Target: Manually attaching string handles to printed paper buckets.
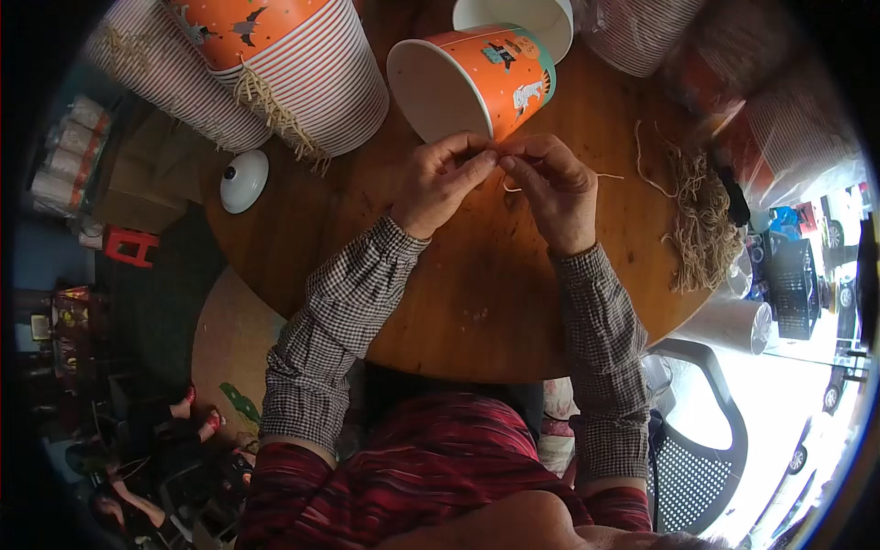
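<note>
Both our hands meet above the round wooden tabletop (477,302), left hand (442,183) and right hand (553,190) each pinched narrow on a thin string (510,188). At twelve o'clock, just beyond our fingertips, an orange paper bucket (477,78) lies tipped on its side. Bare wood runs toward six. Stacked striped buckets (307,87) sit at ten, loose string bundle (701,220) at three.

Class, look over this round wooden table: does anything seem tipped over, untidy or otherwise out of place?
One orange paper bucket lies on its side by the left hand and right hand, while the stacked buckets are nested together. A loose heap of tan string sprawls toward the table's right edge. Nothing looks spilled or damaged.
</note>
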The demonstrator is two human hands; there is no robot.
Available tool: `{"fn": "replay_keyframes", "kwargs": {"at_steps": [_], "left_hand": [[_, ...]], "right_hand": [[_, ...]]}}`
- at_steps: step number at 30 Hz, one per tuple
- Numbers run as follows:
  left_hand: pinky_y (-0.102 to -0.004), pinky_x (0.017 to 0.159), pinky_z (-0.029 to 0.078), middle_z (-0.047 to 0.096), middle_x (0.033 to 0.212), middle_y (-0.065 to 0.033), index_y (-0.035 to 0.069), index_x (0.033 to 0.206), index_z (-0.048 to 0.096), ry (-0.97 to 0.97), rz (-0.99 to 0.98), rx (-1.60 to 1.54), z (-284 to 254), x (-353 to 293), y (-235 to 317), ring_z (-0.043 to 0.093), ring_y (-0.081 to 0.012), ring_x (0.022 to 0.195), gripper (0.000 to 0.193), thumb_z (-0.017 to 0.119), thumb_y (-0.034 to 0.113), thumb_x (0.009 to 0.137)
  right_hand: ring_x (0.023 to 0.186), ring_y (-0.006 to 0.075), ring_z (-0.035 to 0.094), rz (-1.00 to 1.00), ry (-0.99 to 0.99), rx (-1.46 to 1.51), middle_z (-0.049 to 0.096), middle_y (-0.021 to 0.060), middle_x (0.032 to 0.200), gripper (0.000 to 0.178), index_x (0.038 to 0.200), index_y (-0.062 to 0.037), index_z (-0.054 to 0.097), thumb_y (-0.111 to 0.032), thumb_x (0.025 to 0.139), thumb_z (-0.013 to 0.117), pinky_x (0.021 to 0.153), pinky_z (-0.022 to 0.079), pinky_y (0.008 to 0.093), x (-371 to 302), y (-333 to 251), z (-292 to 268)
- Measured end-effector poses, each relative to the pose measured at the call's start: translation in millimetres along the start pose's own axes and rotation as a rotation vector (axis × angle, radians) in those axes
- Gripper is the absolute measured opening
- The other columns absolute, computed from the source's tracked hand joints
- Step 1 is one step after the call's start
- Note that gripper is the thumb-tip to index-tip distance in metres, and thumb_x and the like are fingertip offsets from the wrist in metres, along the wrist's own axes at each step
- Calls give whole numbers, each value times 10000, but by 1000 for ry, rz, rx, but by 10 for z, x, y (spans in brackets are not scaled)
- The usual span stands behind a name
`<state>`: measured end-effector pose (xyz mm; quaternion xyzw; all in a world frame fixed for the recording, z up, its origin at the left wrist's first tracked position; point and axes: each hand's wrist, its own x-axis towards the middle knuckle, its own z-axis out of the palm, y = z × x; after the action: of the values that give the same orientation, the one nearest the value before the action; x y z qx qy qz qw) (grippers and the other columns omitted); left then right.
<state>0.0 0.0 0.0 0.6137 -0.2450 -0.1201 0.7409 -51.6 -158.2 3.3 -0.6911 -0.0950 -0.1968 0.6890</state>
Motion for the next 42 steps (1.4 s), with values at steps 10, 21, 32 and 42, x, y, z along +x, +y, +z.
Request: {"fn": "replay_keyframes", "kwargs": {"at_steps": [10, 21, 32, 42], "left_hand": [[-166, 592, 399, 584, 763, 36, -17, 938, 626, 23, 44, 47, 4, 20, 4, 497, -11, 685, 124, 600, 100, 906], [-162, 554, 357, 541, 706, 57, -6, 862, 617, 144, 117, 84, 4, 34, -59, 441, 3, 630, 117, 621, 106, 894], [-211, 644, 441, 575, 815, 1, -14, 935, 567, 397, 528, 301, 114, 50, -87, 488, -27, 693, 98, 614, 59, 890], [-276, 676, 498, 613, 811, -26, -3, 952, 643, 133, -187, -384, 187, -130, -201, 586, -119, 745, 237, 589, 226, 927]], "right_hand": [[685, 41, 576, 152, 95, 144, 630, -4, 782, 77, 930, -17, 638, -73, 878, 640, 604, 482, 187, 13, -57, 18], [614, 40, 553, 220, 144, 192, 628, 10, 776, 67, 937, -17, 618, -69, 898, 606, 494, 470, 189, 4, -56, -9], [488, 108, 553, 369, -31, 241, 598, 76, 702, 114, 949, -30, 458, -141, 970, 477, 424, 449, 231, 0, -11, 45], [557, 81, 547, 237, 4, 57, 595, 47, 700, 76, 963, -29, 484, -104, 965, 474, 475, 437, 214, -41, -32, 143]]}}
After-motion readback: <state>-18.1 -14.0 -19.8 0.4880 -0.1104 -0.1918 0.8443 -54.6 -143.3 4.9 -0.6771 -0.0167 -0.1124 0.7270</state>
